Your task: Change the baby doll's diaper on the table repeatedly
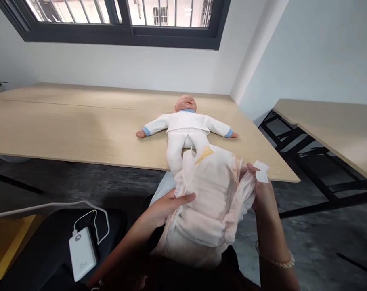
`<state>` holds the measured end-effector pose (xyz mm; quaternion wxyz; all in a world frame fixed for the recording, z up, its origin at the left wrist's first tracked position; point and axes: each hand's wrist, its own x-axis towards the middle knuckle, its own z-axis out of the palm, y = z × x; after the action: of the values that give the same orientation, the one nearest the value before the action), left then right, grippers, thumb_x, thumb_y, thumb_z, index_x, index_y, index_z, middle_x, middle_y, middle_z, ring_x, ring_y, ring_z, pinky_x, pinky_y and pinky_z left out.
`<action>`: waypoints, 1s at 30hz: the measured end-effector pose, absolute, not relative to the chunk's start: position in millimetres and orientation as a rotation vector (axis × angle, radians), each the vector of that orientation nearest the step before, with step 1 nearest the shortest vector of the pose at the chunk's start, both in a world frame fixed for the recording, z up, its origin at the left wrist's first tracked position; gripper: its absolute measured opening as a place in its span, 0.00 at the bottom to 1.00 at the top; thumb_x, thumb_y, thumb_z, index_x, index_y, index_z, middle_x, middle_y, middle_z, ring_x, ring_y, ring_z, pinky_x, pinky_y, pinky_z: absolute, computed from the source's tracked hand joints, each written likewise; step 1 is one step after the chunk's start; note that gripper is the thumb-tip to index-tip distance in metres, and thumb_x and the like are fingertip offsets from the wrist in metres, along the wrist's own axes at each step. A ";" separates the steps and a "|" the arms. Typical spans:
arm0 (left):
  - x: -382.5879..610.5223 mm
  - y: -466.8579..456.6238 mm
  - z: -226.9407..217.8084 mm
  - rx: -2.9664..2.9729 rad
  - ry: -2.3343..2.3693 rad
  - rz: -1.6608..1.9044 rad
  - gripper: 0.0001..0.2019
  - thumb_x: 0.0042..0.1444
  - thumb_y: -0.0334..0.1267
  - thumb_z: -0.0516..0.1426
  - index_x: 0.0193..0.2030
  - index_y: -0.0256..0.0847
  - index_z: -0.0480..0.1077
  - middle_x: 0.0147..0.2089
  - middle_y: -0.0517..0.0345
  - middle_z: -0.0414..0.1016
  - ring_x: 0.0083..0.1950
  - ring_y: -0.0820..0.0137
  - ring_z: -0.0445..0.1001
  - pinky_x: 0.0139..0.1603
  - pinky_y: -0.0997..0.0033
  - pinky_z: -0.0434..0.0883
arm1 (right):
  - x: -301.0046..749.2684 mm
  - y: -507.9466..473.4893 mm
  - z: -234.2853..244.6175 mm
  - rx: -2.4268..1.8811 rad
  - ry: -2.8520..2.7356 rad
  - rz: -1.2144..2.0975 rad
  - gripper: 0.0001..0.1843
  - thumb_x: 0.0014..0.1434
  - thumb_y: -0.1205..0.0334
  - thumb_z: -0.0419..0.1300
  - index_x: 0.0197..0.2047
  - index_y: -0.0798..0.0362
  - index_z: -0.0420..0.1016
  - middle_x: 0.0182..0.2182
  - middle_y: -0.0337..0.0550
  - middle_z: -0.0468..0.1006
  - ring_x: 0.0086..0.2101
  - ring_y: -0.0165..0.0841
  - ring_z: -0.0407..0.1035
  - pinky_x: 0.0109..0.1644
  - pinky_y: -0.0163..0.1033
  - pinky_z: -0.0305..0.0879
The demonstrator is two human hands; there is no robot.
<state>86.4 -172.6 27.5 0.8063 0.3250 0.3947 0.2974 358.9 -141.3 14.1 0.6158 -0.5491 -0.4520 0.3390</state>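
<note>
An unfolded white diaper (212, 190) with a yellow mark near its top edge hangs between my hands, in front of the table. My left hand (171, 204) grips its left side, the thumb lying over the inner face. At the right edge, my right hand (258, 188) pinches the ruffled side by a white fastening tab (262, 171). Beyond the diaper a baby doll (187, 121) in white clothes with blue cuffs lies on its back, arms spread. The diaper covers part of the doll's legs.
The doll lies on a light wooden table (80, 129) below a barred window (125, 32). At lower left, a white power bank (82, 252) with a cable rests on a black seat (47, 250). Another table (337, 125) with black folding legs stands at right.
</note>
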 end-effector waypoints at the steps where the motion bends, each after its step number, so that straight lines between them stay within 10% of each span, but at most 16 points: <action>1: 85.4 -171.6 28.2 0.657 0.838 0.664 0.28 0.55 0.48 0.70 0.59 0.36 0.74 0.56 0.44 0.82 0.60 0.50 0.79 0.68 0.48 0.70 | 360.5 -142.2 16.0 -1.263 -0.983 0.803 0.25 0.60 0.36 0.62 0.33 0.51 0.75 0.26 0.45 0.79 0.29 0.40 0.77 0.30 0.41 0.75; 9: 82.9 -136.6 65.6 0.617 0.574 0.876 0.34 0.66 0.55 0.60 0.72 0.35 0.64 0.64 0.43 0.77 0.68 0.54 0.73 0.75 0.56 0.63 | 362.7 -154.0 34.3 -1.082 -1.028 1.368 0.38 0.54 0.27 0.65 0.52 0.51 0.79 0.41 0.51 0.84 0.37 0.42 0.81 0.32 0.42 0.79; 15: 99.2 -130.0 78.5 0.654 0.558 0.882 0.34 0.68 0.58 0.55 0.71 0.34 0.65 0.64 0.42 0.76 0.69 0.53 0.72 0.75 0.52 0.62 | 338.5 -166.9 27.2 -0.995 -1.139 1.407 0.43 0.55 0.19 0.56 0.49 0.51 0.83 0.44 0.54 0.84 0.45 0.48 0.80 0.39 0.48 0.80; 22: 106.7 -144.2 64.2 1.001 0.655 0.716 0.32 0.58 0.56 0.67 0.63 0.39 0.72 0.59 0.43 0.79 0.66 0.49 0.73 0.72 0.47 0.66 | 312.3 -172.9 40.5 -1.203 -0.768 1.037 0.28 0.48 0.45 0.77 0.48 0.51 0.81 0.46 0.51 0.84 0.40 0.45 0.81 0.38 0.41 0.81; 26: 79.0 -144.5 56.9 1.125 0.515 0.655 0.37 0.56 0.50 0.70 0.70 0.48 0.65 0.62 0.46 0.74 0.56 0.57 0.79 0.57 0.53 0.77 | 338.9 -172.4 55.0 -1.150 -0.603 1.067 0.27 0.51 0.49 0.75 0.52 0.47 0.80 0.54 0.48 0.81 0.48 0.44 0.80 0.42 0.39 0.82; 30: 33.0 -142.2 43.2 1.068 0.518 0.678 0.25 0.63 0.54 0.63 0.59 0.37 0.73 0.48 0.45 0.78 0.47 0.61 0.81 0.49 0.61 0.78 | 378.7 -175.6 63.1 -1.198 -0.594 1.132 0.17 0.58 0.48 0.67 0.49 0.46 0.81 0.55 0.52 0.80 0.49 0.52 0.79 0.42 0.51 0.83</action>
<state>33.0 -142.2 43.2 0.7753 0.4935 0.2393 0.3131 378.7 -175.6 63.1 0.6403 -0.5251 -0.2604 0.4966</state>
